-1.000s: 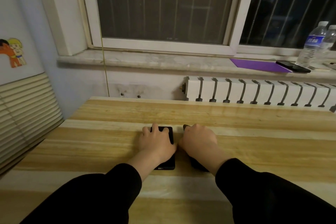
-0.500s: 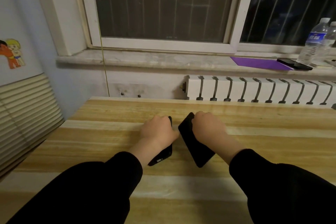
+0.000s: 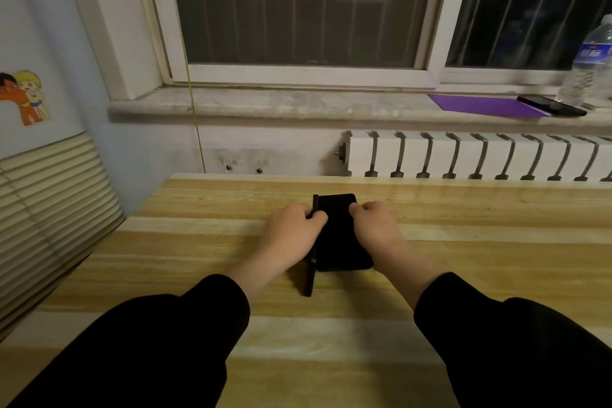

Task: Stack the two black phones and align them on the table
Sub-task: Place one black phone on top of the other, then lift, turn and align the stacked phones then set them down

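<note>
Two black phones are held together above the middle of the wooden table [image 3: 496, 209]. The phone in my left hand [image 3: 291, 235] stands on its long edge, seen as a thin black strip [image 3: 311, 278] that reaches down past my wrist. The phone in my right hand [image 3: 377, 228] lies nearly flat with its broad face [image 3: 341, 238] up, its left edge against the upright one. My fingers grip the far ends of both phones and hide part of each.
A windowsill behind the table carries a purple sheet [image 3: 483, 105], a third dark phone [image 3: 551, 105] and a water bottle [image 3: 587, 66]. A white radiator [image 3: 480, 156] runs below the sill. Slatted blinds [image 3: 49, 209] stand at the left.
Both phones were lifted off the table, where my hands had pressed them side by side. My hands then brought them together, the left one turned onto its edge and the right one laid flatter.
</note>
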Action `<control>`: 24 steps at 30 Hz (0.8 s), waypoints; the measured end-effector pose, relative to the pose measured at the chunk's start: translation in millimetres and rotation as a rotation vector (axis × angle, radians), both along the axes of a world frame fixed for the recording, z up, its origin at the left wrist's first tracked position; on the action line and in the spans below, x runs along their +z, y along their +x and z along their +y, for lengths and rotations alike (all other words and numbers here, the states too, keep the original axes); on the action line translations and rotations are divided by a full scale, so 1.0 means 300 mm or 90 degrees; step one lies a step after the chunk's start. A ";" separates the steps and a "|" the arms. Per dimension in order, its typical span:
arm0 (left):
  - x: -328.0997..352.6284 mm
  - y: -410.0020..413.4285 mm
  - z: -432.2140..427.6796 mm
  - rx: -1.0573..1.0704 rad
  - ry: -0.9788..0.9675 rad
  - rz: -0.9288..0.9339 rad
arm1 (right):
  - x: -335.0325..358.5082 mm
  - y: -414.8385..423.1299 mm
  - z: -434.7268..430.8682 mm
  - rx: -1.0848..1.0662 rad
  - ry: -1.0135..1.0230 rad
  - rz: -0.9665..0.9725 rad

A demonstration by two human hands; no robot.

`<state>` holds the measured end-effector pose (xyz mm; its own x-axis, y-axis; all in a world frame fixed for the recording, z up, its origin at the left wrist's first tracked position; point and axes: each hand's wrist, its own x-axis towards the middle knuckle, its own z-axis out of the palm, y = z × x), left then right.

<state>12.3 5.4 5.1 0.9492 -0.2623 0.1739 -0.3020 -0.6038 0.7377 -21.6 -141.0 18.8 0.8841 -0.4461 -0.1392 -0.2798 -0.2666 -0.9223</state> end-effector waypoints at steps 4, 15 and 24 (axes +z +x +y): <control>-0.008 0.008 -0.010 -0.022 -0.116 0.107 | -0.009 -0.002 0.002 -0.021 0.042 -0.003; -0.107 0.031 -0.076 -0.006 -0.309 0.278 | -0.044 0.017 -0.029 -0.005 -0.108 -0.012; -0.142 0.040 -0.087 0.006 -0.334 0.271 | -0.075 0.021 -0.037 0.029 -0.472 0.082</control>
<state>24.3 -20.8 -37.6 0.9651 -0.2362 -0.1129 0.0829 -0.1336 0.9876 -15.2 -152.0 -3.6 0.9009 -0.4265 0.0797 -0.3472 -0.8188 -0.4572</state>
